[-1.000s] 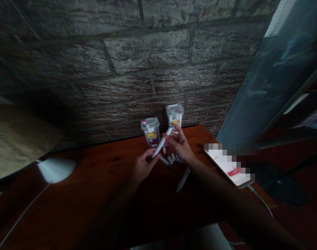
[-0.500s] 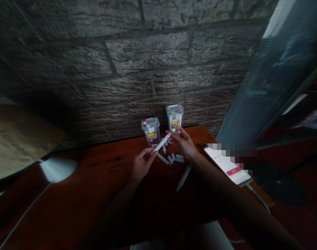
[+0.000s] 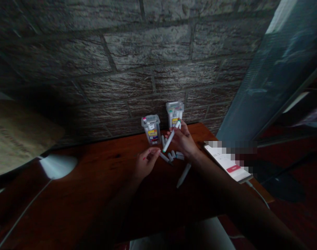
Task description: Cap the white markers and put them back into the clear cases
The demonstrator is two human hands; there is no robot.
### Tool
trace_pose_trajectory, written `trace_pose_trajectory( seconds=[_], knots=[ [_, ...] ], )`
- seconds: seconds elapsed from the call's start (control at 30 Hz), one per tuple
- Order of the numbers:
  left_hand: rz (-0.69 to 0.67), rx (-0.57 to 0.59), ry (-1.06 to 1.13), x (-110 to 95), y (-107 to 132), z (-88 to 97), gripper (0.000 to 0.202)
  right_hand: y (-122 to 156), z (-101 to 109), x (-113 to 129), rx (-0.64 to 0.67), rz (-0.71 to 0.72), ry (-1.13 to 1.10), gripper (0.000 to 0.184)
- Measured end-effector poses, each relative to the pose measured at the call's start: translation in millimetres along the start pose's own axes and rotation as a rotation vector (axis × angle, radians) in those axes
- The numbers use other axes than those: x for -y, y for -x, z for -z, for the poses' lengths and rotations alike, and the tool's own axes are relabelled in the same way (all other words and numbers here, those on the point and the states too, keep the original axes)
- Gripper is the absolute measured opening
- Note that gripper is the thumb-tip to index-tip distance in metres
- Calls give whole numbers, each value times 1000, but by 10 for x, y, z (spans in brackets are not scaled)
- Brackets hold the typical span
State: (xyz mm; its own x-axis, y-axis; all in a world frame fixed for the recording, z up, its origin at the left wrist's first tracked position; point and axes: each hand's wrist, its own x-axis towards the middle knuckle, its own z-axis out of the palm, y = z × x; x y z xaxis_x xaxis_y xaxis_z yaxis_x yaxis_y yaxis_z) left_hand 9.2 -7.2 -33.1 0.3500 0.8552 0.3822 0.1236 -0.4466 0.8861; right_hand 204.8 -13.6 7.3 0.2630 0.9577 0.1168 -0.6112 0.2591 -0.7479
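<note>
My right hand is closed around a white marker, tilted with its green-tipped end down toward my left hand. My left hand rests on the wooden table with its fingertips pinched together just left of the marker's lower end; whether a cap is in them I cannot make out. Several white markers and caps lie loose between the hands, and one more marker lies nearer to me. Two clear marker boxes stand at the wall.
A phone with a lit screen and a cable lies at the table's right edge. A stone-pattern wall backs the table. A white lamp head and brown paper are at the left.
Both hands held the marker earlier. Now my left hand has come off its lower end, and my right hand has lifted the marker more upright toward the right box.
</note>
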Motion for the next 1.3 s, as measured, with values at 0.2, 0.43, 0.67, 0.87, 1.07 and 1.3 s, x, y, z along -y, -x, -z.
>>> trace_pose_trajectory(
  seconds=[0.2, 0.43, 0.67, 0.87, 1.07, 1.3],
  knots=[
    [6, -46, -14, 41, -29, 40, 31, -87, 195, 323, -16, -116, -283, 18],
    [-1, -34, -32, 24, -24, 43, 32, -85, 314, 354, 79, -176, -340, 50],
    [-26, -25, -73, 56, -26, 55, 34, -83, 334, 316, 80, -249, -383, 34],
    [-34, -17, -58, 67, -30, 62, 35, -54, 304, 336, 145, -264, -346, 33],
    [-33, -12, -114, 71, -28, 70, 35, -38, 228, 315, 71, -284, -423, 40],
    [-46, -8, -149, 115, -38, 67, 38, -41, 140, 282, 55, -271, -457, 45]
  ],
)
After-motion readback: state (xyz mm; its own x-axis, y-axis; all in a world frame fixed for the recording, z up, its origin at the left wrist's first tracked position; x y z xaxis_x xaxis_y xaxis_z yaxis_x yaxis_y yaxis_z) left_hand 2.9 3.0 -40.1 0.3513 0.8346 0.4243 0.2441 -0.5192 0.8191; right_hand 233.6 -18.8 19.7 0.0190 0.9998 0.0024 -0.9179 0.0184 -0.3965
